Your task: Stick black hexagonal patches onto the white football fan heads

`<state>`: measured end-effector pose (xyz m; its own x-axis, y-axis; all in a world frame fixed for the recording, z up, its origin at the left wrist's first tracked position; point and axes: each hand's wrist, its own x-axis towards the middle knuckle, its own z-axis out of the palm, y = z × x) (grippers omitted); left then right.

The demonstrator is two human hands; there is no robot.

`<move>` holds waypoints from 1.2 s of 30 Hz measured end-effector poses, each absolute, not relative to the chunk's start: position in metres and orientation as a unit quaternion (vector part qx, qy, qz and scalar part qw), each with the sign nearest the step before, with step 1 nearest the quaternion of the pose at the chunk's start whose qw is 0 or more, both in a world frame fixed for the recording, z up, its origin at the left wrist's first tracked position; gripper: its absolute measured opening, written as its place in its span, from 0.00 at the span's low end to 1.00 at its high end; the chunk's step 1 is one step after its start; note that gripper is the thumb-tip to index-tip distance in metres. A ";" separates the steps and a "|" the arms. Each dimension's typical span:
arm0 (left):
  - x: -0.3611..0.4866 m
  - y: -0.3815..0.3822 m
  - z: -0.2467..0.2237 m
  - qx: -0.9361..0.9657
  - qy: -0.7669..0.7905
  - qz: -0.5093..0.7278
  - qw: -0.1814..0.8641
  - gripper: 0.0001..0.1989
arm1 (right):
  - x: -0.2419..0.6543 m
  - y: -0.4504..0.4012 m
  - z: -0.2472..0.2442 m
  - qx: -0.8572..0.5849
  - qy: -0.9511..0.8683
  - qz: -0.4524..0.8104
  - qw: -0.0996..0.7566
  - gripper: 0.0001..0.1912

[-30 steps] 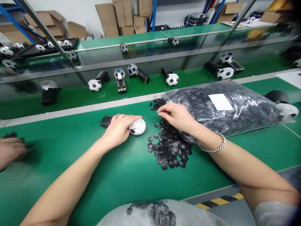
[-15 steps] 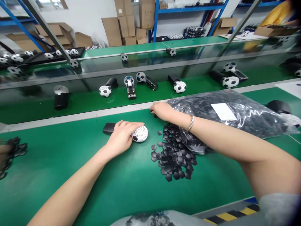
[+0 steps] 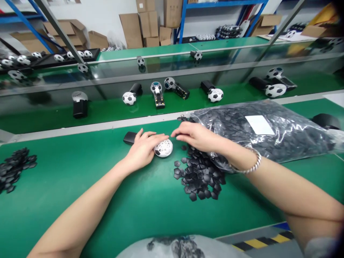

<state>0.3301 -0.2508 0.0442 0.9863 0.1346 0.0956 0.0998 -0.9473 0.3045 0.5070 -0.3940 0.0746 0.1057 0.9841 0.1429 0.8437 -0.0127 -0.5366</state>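
Note:
My left hand (image 3: 141, 148) is wrapped over a white football-shaped head (image 3: 163, 148) with a black handle (image 3: 129, 138), lying on the green bench. Its head has an open white lattice and a black patch; my palm hides the join. My right hand (image 3: 197, 136) hovers just right of the head, thumb and forefinger nearly together in a pinch. Whatever sits between those fingertips is too small to make out. Below it spreads a pile of black pentagon pieces (image 3: 200, 175), beside a clear plastic bag (image 3: 236, 122) full of similar black pieces.
More black pieces (image 3: 16, 166) lie at the bench's left. Beyond the metal edge strip (image 3: 113, 128), several football-headed devices (image 3: 157, 94) rest on a green belt. Cardboard boxes (image 3: 149, 23) and blue shelving (image 3: 225, 5) stand behind. A yellow sleeve (image 3: 326, 14) shows at far right.
My right hand has drawn back from the bench's far edge toward the football-shaped head, uncovering a few black pieces there. My left hand keeps its hold. The whole view has shifted slightly.

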 end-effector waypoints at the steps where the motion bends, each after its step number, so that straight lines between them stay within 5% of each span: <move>1: 0.331 -0.251 0.044 0.985 0.058 0.058 0.152 0.35 | 0.499 -0.402 0.074 -0.693 -0.655 0.136 0.268 0.10; 11: 0.329 -0.259 0.050 0.979 0.077 0.038 0.187 0.35 | 0.473 -0.419 0.052 -0.698 -0.558 0.213 0.395 0.02; 26: 0.334 -0.267 0.046 0.968 0.128 0.083 0.198 0.30 | 0.467 -0.404 0.030 -0.665 -0.528 0.235 0.473 0.05; 32: 0.336 -0.269 0.044 0.966 0.123 0.096 0.206 0.27 | 0.470 -0.404 0.034 -0.688 -0.518 0.251 0.443 0.06; 36: 0.333 -0.269 0.041 0.969 0.109 0.101 0.200 0.32 | 0.488 -0.411 0.042 -0.775 -0.541 0.168 0.279 0.08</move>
<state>0.3334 -0.2693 0.0412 0.9560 0.2506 0.1523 0.1698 -0.8965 0.4093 0.4877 -0.4109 0.0420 0.3579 0.9328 0.0419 0.7455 -0.2584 -0.6143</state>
